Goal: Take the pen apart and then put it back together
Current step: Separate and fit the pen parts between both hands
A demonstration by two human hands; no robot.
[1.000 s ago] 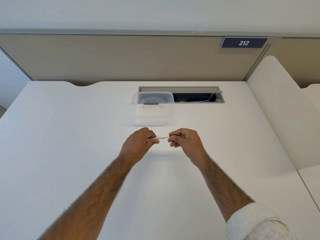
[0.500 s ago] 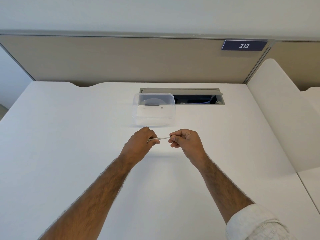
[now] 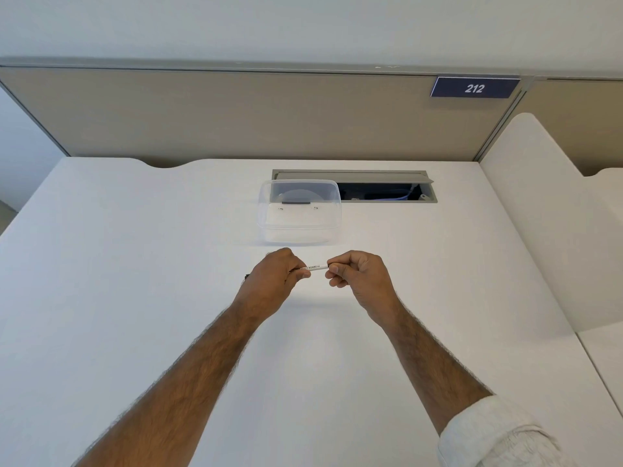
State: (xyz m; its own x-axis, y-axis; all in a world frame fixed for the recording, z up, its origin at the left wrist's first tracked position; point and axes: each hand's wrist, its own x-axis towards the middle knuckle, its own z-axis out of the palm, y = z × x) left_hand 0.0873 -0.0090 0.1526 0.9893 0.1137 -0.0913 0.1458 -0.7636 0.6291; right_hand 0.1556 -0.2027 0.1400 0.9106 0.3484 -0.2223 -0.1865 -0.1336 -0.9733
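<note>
A thin white pen with dark print on its barrel is held level above the white desk, between both hands. My left hand is closed around the pen's left part, and a dark tip pokes out at the hand's left side. My right hand pinches the pen's right end with thumb and forefinger. Only a short stretch of the barrel shows between the hands.
A clear plastic box stands just beyond the hands; a small dark part and two tiny pieces show through it. Behind it an open cable hatch is set into the desk. A beige partition runs along the back and a white divider stands at the right.
The hands and pen stay almost still. The view has tilted slightly, so everything sits a little lower in frame.
</note>
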